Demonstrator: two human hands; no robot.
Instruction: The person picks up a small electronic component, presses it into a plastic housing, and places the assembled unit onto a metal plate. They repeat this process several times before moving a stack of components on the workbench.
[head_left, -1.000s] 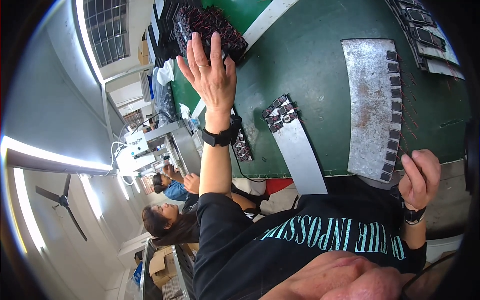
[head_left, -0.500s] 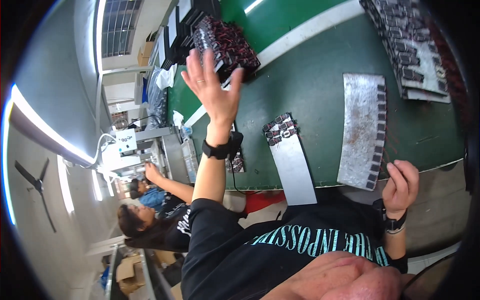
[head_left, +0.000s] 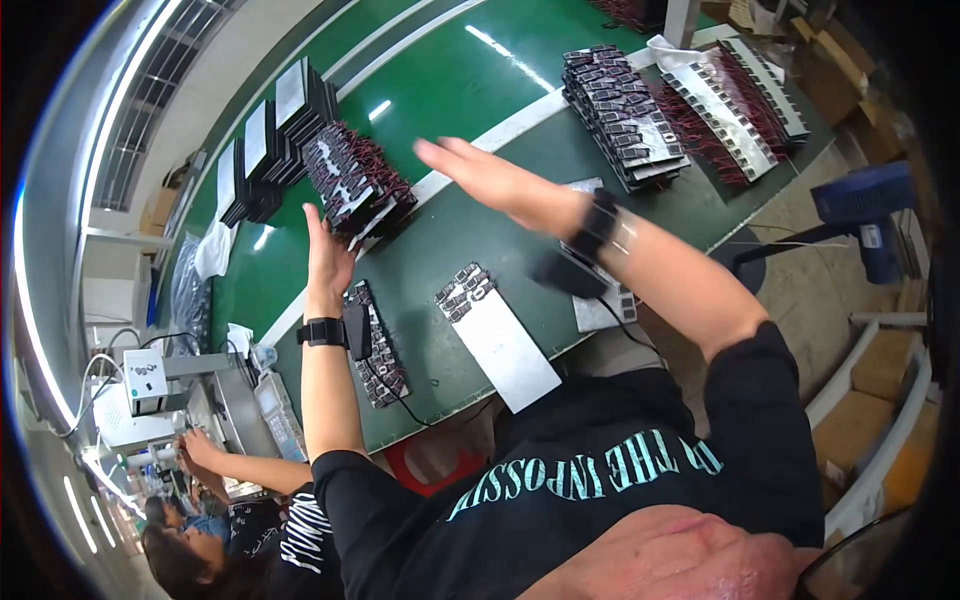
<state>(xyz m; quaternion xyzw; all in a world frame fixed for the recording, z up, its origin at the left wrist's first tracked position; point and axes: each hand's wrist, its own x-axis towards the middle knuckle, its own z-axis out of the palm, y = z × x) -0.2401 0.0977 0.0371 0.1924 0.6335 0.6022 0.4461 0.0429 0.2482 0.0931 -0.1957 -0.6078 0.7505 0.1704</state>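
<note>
My left hand is open at the near end of a stack of plates covered with small black parts and red wires. Whether it touches the stack I cannot tell. Flat and stretched out, my right hand hovers over the green table to the right of that stack, holding nothing. Between my forearms lies a pale plate, with small black parts grouped on its far end. A narrow strip of black parts lies beside my left forearm. Under my right forearm, a metal plate is partly hidden.
Black-and-white stacks stand at the far left. Another tall stack of wired plates stands at the far right, beside rows of wired parts. A co-worker's hand is at the left. A blue device stands off the table's right side.
My right hand has risen from the table's near edge and reached out over it. My left hand has gone from above the wired stack to its near end. The view has turned.
</note>
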